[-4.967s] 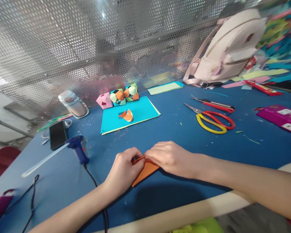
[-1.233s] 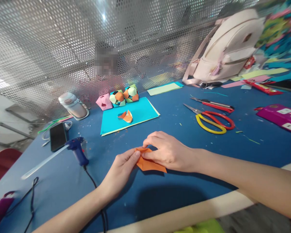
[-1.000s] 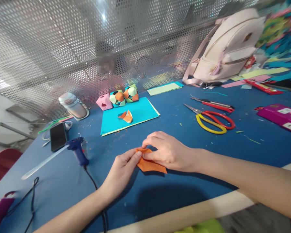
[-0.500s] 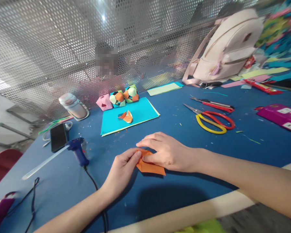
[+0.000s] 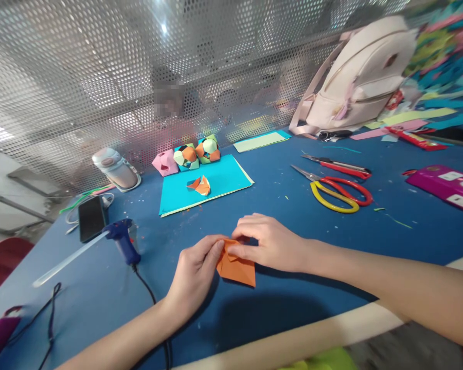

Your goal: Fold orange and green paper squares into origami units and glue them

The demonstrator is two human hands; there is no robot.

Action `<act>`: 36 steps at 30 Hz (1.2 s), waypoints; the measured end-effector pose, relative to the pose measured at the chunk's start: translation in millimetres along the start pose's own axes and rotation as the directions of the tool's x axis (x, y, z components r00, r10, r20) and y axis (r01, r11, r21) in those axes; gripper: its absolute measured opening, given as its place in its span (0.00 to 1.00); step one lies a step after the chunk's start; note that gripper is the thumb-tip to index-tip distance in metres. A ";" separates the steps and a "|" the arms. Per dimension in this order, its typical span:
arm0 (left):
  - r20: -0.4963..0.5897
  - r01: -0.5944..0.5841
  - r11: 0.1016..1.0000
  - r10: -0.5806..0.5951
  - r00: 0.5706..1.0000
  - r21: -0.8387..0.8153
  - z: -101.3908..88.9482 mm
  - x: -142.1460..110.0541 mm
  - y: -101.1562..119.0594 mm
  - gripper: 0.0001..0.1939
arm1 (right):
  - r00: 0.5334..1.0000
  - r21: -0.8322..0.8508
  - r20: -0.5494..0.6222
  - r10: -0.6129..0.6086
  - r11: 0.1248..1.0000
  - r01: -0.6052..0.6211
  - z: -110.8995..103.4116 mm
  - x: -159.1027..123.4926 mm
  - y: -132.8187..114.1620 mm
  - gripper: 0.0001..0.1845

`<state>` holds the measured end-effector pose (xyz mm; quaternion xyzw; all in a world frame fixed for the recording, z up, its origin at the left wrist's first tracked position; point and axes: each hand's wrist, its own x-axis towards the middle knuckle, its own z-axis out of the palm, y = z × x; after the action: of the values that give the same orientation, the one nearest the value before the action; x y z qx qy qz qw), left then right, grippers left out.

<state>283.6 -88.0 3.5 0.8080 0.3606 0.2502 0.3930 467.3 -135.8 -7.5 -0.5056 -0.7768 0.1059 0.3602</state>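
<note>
A folded piece of orange paper point(image 5: 237, 271) is held between my two hands over the blue table. My left hand point(image 5: 196, 267) pinches its left edge, thumb on top and fingers hidden beneath. My right hand point(image 5: 268, 244) is closed on the upper right part, thumb and index finger at a small fold. Beyond my hands, a small orange folded paper piece point(image 5: 199, 185) lies on a stack of turquoise sheets point(image 5: 227, 177). Behind that stack stand a pink paper ball point(image 5: 165, 162) and two multicoloured paper balls point(image 5: 186, 156).
A blue glue gun point(image 5: 123, 240) with its cord lies left, near a phone point(image 5: 92, 218) and a bottle point(image 5: 116, 169). Right are scissors point(image 5: 334, 194), a red cutter point(image 5: 341, 167) and a purple power strip point(image 5: 445, 186). A backpack point(image 5: 364, 77) leans on the perforated metal screen point(image 5: 231, 61).
The orange paper has gone from lying flatter under my fingers to being held up, with a small fold at its top. Lately its lower right corner has turned down and toward me.
</note>
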 end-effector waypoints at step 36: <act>-0.042 -0.029 0.999 0.031 0.999 0.043 5.0 2.0 -15.8 0.10 | 0.983 -0.181 0.181 0.018 0.983 0.015 0.3 0.6 8.7 0.13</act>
<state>282.1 -81.9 -12.0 0.8160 0.3620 0.2656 0.3641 473.1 -131.1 -12.0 -0.5252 -0.8123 0.0807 0.2403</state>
